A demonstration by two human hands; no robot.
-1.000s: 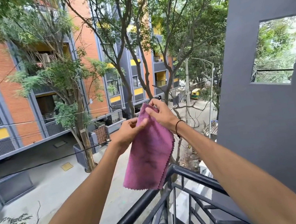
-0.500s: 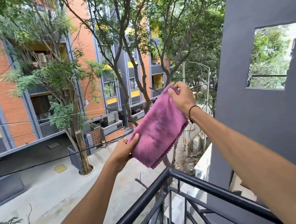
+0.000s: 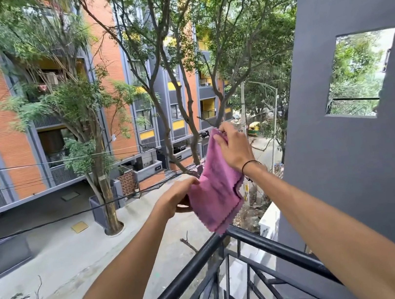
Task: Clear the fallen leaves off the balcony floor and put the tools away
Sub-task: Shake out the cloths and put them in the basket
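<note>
Left to right: left hand (image 3: 177, 198) pinching the lower left edge of one pink cloth (image 3: 214, 193); right hand (image 3: 235, 145) pinching its top corner. The cloth hangs in the air beyond the corner of the black railing (image 3: 264, 240), over the street, its lower edge just above the rail. Risk: both holds are fingertip pinches at the edges, so a slip or a gust would probably drop the cloth to the pavement below. Count: two hands, one cloth, one railing.
</note>
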